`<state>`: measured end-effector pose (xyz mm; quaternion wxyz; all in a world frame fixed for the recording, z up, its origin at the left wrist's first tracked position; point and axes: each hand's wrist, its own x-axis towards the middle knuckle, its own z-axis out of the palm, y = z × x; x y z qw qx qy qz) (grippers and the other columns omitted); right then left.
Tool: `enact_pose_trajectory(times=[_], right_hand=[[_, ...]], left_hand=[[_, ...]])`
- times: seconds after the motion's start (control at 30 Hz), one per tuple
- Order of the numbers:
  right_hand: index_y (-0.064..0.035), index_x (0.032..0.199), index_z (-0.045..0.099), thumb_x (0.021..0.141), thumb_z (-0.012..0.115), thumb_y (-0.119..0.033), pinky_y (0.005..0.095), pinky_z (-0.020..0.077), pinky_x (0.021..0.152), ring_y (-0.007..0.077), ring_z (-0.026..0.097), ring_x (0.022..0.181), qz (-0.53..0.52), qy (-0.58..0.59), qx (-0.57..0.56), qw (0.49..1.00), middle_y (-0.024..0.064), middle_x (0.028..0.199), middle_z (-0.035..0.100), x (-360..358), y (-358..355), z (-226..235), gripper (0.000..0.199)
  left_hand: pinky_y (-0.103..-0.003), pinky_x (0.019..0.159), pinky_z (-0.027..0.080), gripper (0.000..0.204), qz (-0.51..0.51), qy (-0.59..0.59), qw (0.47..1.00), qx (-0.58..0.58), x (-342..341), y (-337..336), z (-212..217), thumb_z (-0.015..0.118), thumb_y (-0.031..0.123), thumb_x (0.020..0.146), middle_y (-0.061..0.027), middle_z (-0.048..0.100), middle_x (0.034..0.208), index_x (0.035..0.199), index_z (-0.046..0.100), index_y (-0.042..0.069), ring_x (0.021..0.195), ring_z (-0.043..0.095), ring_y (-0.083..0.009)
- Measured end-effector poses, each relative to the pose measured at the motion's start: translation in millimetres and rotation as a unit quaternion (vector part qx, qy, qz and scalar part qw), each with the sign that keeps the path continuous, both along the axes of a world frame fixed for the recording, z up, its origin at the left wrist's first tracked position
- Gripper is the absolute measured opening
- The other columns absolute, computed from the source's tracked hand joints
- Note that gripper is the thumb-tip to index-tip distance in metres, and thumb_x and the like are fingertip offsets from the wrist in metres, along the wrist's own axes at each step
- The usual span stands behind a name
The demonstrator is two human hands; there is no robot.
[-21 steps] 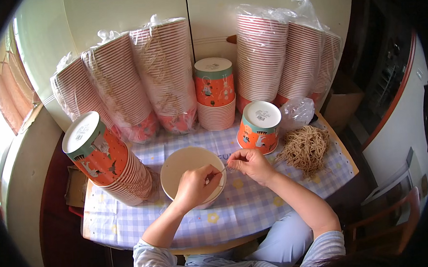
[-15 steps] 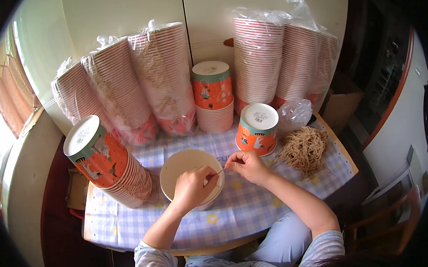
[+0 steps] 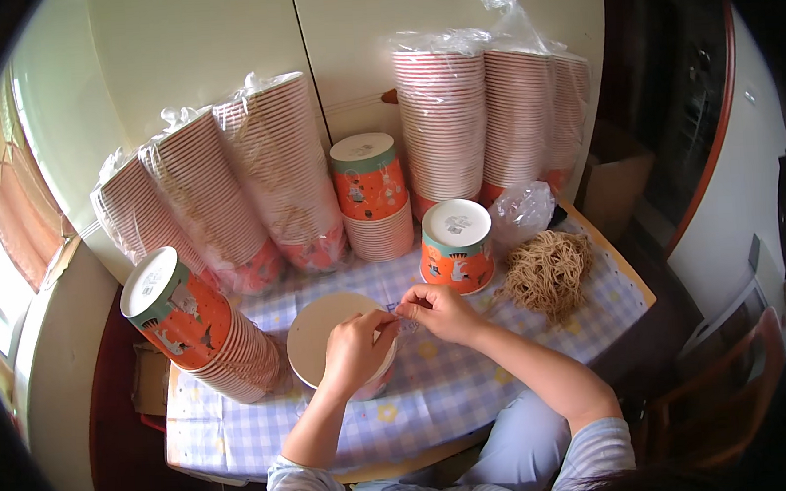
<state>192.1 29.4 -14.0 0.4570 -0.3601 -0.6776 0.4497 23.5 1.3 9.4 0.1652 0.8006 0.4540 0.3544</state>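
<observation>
Both hands meet over the right rim of a pale-mouthed paper bucket (image 3: pixel 314 343) on the table. My left hand (image 3: pixel 358 345) hangs over the bucket's opening, thumb and forefinger pinched. Just right of the rim, my right hand (image 3: pixel 445 312) pinches too, its fingertips almost touching the left's. Half a second ago a thin cord ran between the fingers; at this moment they mostly hide it. A tangled heap of tan twine (image 3: pixel 550 275) lies to the right. Near it an orange and green bucket (image 3: pixel 456 262) stands upside down.
A leaning stack of orange buckets (image 3: pixel 204 331) stands at the left. Another upside-down stack (image 3: pixel 370 198) is at the back centre. Tall plastic-wrapped bucket stacks (image 3: pixel 444 123) line the wall. A crumpled clear bag (image 3: pixel 523 212) sits by the twine. A checked cloth (image 3: pixel 283 433) covers the table.
The view has shifted slightly. My hands have drawn closer together, and the gap where the thin cord showed has narrowed. The bucket's mouth now looks like an even pale disc.
</observation>
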Motion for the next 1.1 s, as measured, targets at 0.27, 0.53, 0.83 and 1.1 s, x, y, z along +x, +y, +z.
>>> enact_pose_trajectory(times=[0.27,0.53,0.83,1.1], right_hand=[[-0.0007,0.074,0.055,0.084,0.057,-0.021,0.0217,0.0349,0.047,0.0036,0.040,0.054,-0.006,-0.055,0.059,0.997,-0.0029,0.059,0.049,0,3,-4,0.022],[-0.0024,0.093,0.045,0.081,0.055,-0.009,0.0188,0.0399,0.057,0.0043,0.046,0.067,0.058,0.070,0.032,0.995,-0.0001,0.076,0.047,1,-7,8,0.017],[-0.0041,0.095,0.043,0.081,0.045,0.003,0.0204,0.0416,0.064,0.0062,0.047,0.072,0.119,0.144,0.022,0.982,0.0016,0.084,0.047,1,-13,16,0.015],[-0.0052,0.082,0.050,0.081,0.046,0.006,0.0221,0.0440,0.070,0.0091,0.051,0.077,0.090,0.083,0.114,0.986,0.0057,0.090,0.048,-1,-5,8,0.012]], left_hand=[[-0.028,0.056,0.047,0.013,0.018,-0.029,0.999,0.023,-3,3,-9,0.061,0.012,0.074,-0.0094,0.063,0.069,0.084,0.062,0.004,0.057,0.061,-0.0194],[-0.029,0.053,0.046,0.012,0.030,0.018,0.995,0.098,-3,2,-10,0.062,0.011,0.070,-0.0091,0.061,0.065,0.080,0.062,0.004,0.056,0.059,-0.0200],[-0.027,0.043,0.042,0.011,-0.085,-0.078,0.991,-0.065,-1,-4,-3,0.058,0.009,0.077,-0.0085,0.058,0.058,0.083,0.063,0.001,0.043,0.054,-0.0144],[-0.022,0.040,0.038,0.013,-0.191,-0.157,0.947,-0.205,-9,3,-8,0.054,0.008,0.081,-0.0033,0.057,0.058,0.086,0.063,-0.001,0.044,0.049,-0.0060]])
